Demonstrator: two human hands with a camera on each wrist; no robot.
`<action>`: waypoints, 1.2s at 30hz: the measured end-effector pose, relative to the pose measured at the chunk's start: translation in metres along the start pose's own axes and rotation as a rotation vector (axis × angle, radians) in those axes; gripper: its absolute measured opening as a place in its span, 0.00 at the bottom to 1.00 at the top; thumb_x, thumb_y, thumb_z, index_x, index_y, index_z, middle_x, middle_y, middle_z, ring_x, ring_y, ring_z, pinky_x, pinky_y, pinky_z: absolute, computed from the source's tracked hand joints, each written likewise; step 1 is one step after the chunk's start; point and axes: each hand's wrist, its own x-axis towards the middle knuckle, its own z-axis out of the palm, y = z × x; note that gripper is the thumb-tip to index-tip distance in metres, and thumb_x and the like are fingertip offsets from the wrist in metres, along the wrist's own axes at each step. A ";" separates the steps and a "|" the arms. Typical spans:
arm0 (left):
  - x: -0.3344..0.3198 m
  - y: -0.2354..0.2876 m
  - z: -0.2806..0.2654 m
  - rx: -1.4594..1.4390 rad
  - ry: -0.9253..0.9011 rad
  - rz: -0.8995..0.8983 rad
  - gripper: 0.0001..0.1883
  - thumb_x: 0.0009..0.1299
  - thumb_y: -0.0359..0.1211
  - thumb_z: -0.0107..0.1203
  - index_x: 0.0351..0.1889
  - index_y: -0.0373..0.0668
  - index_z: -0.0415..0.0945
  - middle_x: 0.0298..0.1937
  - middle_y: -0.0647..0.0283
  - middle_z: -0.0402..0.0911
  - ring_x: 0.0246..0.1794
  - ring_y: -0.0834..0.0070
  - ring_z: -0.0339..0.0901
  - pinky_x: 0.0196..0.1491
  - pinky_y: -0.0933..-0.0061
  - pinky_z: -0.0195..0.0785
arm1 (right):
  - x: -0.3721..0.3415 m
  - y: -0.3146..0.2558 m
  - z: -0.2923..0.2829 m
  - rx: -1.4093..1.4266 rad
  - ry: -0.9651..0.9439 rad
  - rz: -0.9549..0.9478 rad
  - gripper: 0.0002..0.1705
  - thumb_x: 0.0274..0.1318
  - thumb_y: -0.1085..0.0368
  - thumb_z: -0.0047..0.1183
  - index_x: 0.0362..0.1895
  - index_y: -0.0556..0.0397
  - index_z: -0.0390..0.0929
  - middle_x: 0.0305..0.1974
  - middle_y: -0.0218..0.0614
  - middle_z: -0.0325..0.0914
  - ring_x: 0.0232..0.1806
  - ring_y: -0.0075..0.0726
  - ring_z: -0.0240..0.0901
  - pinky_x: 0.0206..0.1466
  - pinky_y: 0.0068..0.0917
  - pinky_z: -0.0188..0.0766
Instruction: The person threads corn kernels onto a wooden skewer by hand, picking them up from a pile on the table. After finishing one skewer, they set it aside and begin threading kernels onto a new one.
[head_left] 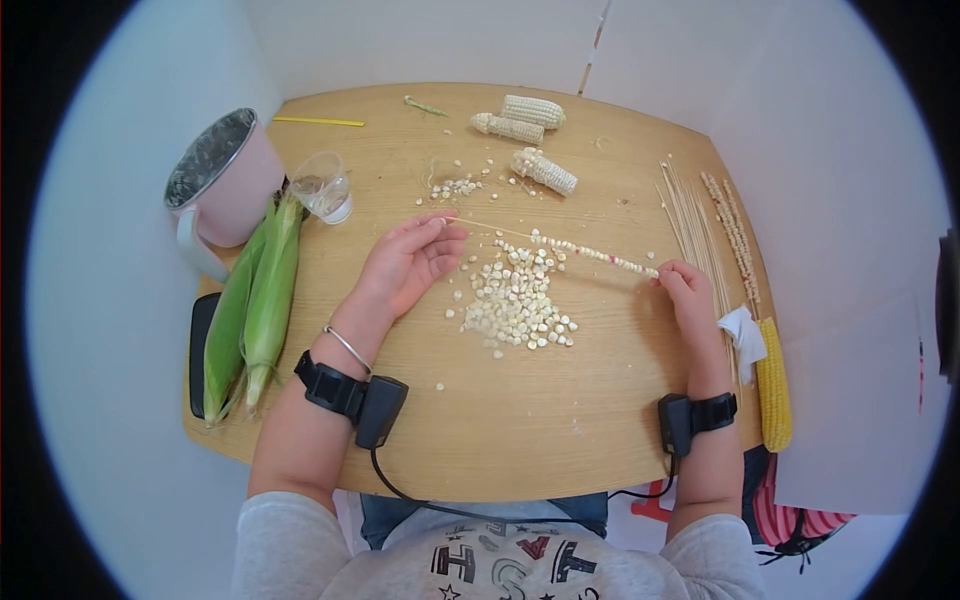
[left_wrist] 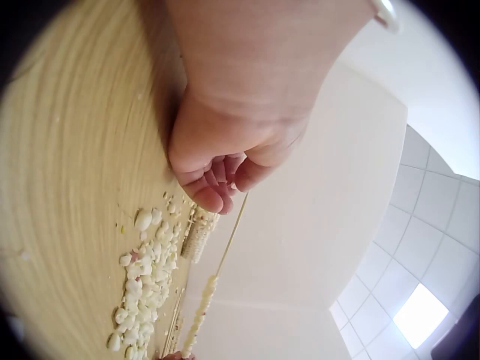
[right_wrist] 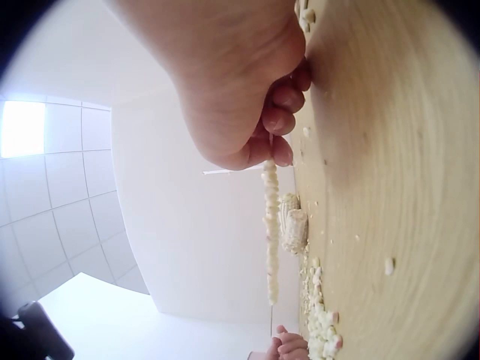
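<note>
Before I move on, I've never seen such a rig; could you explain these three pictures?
No machine here: a person works bare-handed. The wide picture comes from a head camera; the other two from left and right wrist cameras. The right hand grips a thin stick threaded with corn kernels; the left hand pinches what looks like another kernel at the stick's bare end. On the table are loose kernels, pale cobs, green-husked ears, a yellow cob, more sticks, a clear cup and a pink mug.

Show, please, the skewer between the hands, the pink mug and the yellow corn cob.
Skewer (head_left: 597, 256): head view, middle of threaded section.
Pink mug (head_left: 246, 196): head view, outer wall.
Yellow corn cob (head_left: 773, 390): head view, mid-length.
</note>
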 end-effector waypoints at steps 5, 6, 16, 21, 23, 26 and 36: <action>-0.003 0.000 0.003 0.016 0.034 0.016 0.14 0.67 0.30 0.41 0.49 0.32 0.62 0.40 0.52 0.73 0.37 0.71 0.74 0.38 0.76 0.72 | 0.002 0.007 0.002 -0.028 0.027 -0.029 0.11 0.47 0.65 0.42 0.22 0.59 0.73 0.20 0.29 0.71 0.26 0.19 0.64 0.30 0.17 0.59; -0.003 0.000 0.004 0.014 0.036 0.016 0.14 0.67 0.30 0.41 0.49 0.32 0.62 0.40 0.52 0.73 0.37 0.71 0.74 0.38 0.76 0.72 | 0.002 0.007 0.002 -0.029 0.025 -0.028 0.11 0.47 0.65 0.42 0.22 0.59 0.73 0.20 0.29 0.71 0.26 0.19 0.64 0.30 0.17 0.59; -0.003 0.001 0.006 0.027 0.066 0.025 0.13 0.67 0.29 0.42 0.46 0.32 0.62 0.40 0.49 0.73 0.38 0.68 0.75 0.40 0.75 0.73 | 0.002 0.008 0.003 -0.008 0.014 -0.049 0.11 0.47 0.65 0.43 0.22 0.59 0.72 0.21 0.28 0.71 0.26 0.19 0.63 0.31 0.17 0.59; -0.004 0.002 0.009 0.052 0.056 0.025 0.12 0.66 0.27 0.41 0.46 0.32 0.62 0.40 0.48 0.73 0.40 0.66 0.75 0.40 0.74 0.73 | 0.002 0.006 0.003 -0.003 0.027 -0.049 0.11 0.47 0.65 0.43 0.22 0.59 0.72 0.20 0.28 0.71 0.26 0.19 0.64 0.31 0.17 0.59; -0.005 0.003 0.009 0.051 0.055 0.022 0.12 0.66 0.27 0.41 0.46 0.32 0.62 0.41 0.46 0.72 0.40 0.64 0.75 0.41 0.73 0.73 | 0.002 0.007 0.003 -0.047 0.031 -0.037 0.11 0.47 0.65 0.43 0.21 0.59 0.72 0.20 0.28 0.71 0.26 0.19 0.64 0.31 0.17 0.59; -0.005 0.003 0.012 0.059 0.059 0.015 0.13 0.66 0.27 0.39 0.47 0.31 0.61 0.42 0.45 0.72 0.41 0.63 0.75 0.42 0.72 0.72 | 0.002 0.006 0.003 -0.039 0.037 -0.068 0.11 0.47 0.65 0.43 0.21 0.59 0.72 0.18 0.27 0.69 0.24 0.18 0.62 0.28 0.17 0.58; -0.003 0.002 0.009 0.051 0.054 0.006 0.13 0.67 0.26 0.37 0.48 0.31 0.61 0.43 0.44 0.71 0.42 0.63 0.74 0.43 0.72 0.72 | 0.003 0.009 0.004 -0.026 0.042 -0.054 0.11 0.47 0.65 0.43 0.21 0.59 0.72 0.17 0.26 0.68 0.22 0.17 0.59 0.25 0.16 0.55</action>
